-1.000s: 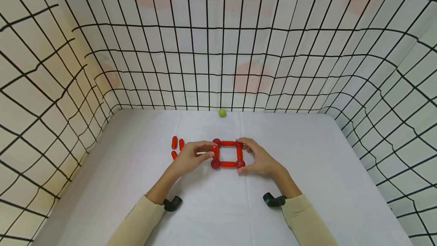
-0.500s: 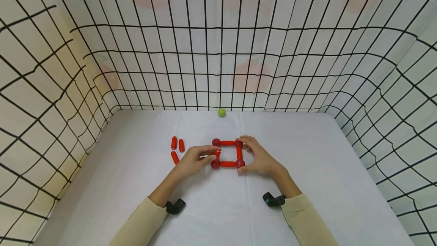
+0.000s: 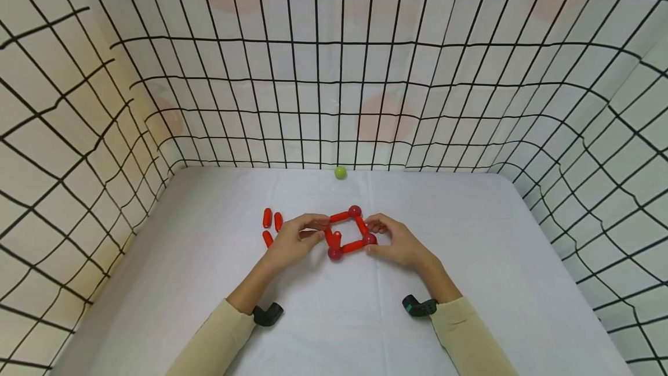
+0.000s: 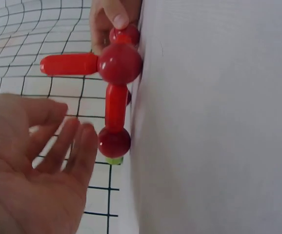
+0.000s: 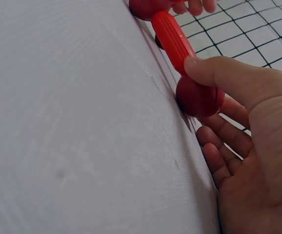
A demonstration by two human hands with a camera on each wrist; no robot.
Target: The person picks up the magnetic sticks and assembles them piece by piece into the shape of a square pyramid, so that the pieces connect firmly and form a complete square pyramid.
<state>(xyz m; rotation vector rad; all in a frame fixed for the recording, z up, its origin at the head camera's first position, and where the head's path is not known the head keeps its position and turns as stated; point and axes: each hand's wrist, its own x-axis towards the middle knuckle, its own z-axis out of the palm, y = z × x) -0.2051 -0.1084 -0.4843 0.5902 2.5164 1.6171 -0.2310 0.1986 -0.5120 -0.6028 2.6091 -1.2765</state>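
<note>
A square of red rods and dark red balls (image 3: 354, 211) lies on the table between the hands, turned at an angle. From its near corner ball (image 3: 335, 253) one more red rod (image 4: 70, 64) stands up. The left hand (image 3: 292, 242) is beside the square's left corner, fingers loosely bent; in the left wrist view nothing sits between thumb and fingers, and the fingertips are close to a ball (image 4: 114, 141). At the right corner ball (image 5: 198, 96), the right hand (image 3: 399, 242) pinches, its thumb on the rod end (image 5: 172, 41) and its other fingers behind the ball.
Loose red rods (image 3: 267, 217) lie left of the left hand, one partly close behind it. A small green ball (image 3: 340, 172) sits at the table's back edge. Black wire grid (image 3: 341, 74) rises behind the white table (image 3: 334, 329) and along both sides.
The square has turned on the table, its near-left corner moving toward the person and its far-right corner away. The left hand has let go of the upright rod and shifted slightly left.
</note>
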